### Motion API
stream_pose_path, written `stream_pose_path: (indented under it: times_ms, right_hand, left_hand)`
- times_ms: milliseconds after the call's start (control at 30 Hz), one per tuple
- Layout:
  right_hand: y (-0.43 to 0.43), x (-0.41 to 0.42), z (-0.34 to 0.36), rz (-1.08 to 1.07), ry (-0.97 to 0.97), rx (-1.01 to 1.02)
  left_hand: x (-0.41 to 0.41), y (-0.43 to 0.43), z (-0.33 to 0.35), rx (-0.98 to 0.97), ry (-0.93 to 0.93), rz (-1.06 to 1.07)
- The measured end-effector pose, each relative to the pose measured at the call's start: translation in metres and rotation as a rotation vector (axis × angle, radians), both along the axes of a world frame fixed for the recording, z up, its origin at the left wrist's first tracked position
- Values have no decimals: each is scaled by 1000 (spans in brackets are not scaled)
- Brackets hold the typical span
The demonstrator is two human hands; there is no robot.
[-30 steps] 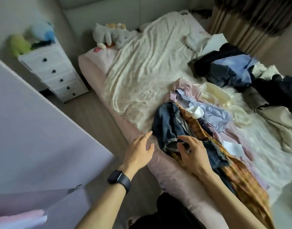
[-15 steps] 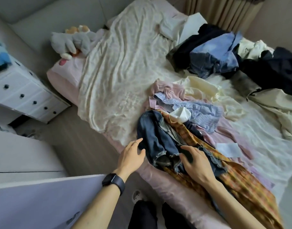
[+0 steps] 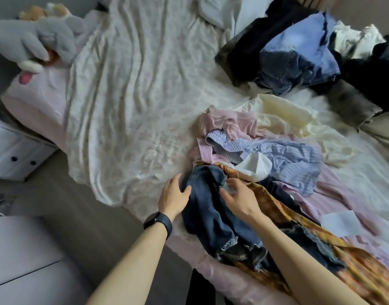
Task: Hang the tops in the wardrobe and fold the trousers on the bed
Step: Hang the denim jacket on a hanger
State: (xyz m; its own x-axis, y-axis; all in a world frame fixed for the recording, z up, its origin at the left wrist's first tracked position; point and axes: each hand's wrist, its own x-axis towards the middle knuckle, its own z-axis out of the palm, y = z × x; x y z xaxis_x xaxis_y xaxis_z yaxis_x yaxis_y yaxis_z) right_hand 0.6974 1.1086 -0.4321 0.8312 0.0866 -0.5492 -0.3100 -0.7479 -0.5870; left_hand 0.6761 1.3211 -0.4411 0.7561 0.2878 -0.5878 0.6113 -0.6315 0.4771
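Both hands have slid up the jeans (image 3: 209,208), which lie at the bed's (image 3: 134,106) near edge. The left hand (image 3: 173,194) rests spread against them; whether the right hand (image 3: 237,197) pinches, I cannot tell. The denim looks heavy and limp, best taken at the waistband.

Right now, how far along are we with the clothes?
Done: nothing folded shows on the bed. In hand: the left grip touches the jeans and the right grip is on their upper edge; whether it pinches is unclear. Left: the striped shirt, pink top, plaid garment and the far pile lie unsorted.
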Motion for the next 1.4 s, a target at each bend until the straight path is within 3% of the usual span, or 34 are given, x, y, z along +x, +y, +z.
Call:
stream_pose_path:
  times_ms: [100,167,367,500,600,733,867,1067,1200,1400]
  right_hand:
    - [31,24,-14,-53,122,29]
    - [48,31,-21,-102,188,51]
    - [50,15,5,-125,109,-57]
    - [13,-22,45,-150,97,52]
    - [-24,-51,88,-139,109,153]
    - [-54,-74,161,-10,44,267]
    - [-56,-58,252,106,-154,369]
    - [-36,-35,380,277,-310,665]
    - [-2,-31,442,401,-428,702]
    - [47,-61,499,494,-620,719]
  left_hand:
    - [8,2,-13,33,7,-28]
    - [0,-3,-18,-64,-27,7]
    - [-40,-30,14,-506,-23,171]
    - [-54,-22,50,-498,-83,90]
    - [-50,-18,93,-432,-168,72]
    - [-54,-32,158,-366,-257,-117]
    - [-51,-46,239,-466,-351,-305]
    - [-63,-39,395,-611,-473,-330]
    - [-87,-25,460,-422,-689,-171]
    - [-149,-12,506,-60,-891,133]
